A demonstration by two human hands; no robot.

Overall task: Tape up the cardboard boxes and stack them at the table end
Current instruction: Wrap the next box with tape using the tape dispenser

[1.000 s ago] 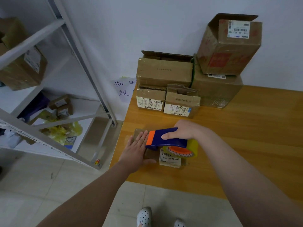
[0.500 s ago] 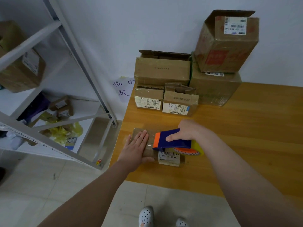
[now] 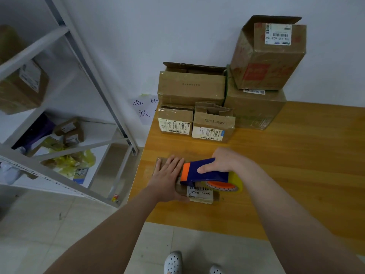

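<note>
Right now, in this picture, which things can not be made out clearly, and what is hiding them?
Head view: the top of the flat box lies under the left hand and the tape dispenser; how far it is taped cannot be told.
Head view: the wall note is partly behind the table.
Head view: label print on the stacked boxes is too small.

Cardboard, plastic and wood in front of me.
The desk point(image 3: 296, 155) is smooth, orange-toned wood with a soft sheen. The small box point(image 3: 199, 195) under my left hand point(image 3: 167, 178) is matt brown cardboard, partly covered in shiny clear tape, with a white paper label. The tape dispenser point(image 3: 205, 171) is smooth blue and orange plastic, its tape roll point(image 3: 238, 181) glossy and yellowish. The stacked boxes point(image 3: 191, 88) are creased matt cardboard. The shelf rack point(image 3: 94, 76) is pale painted metal.
</note>
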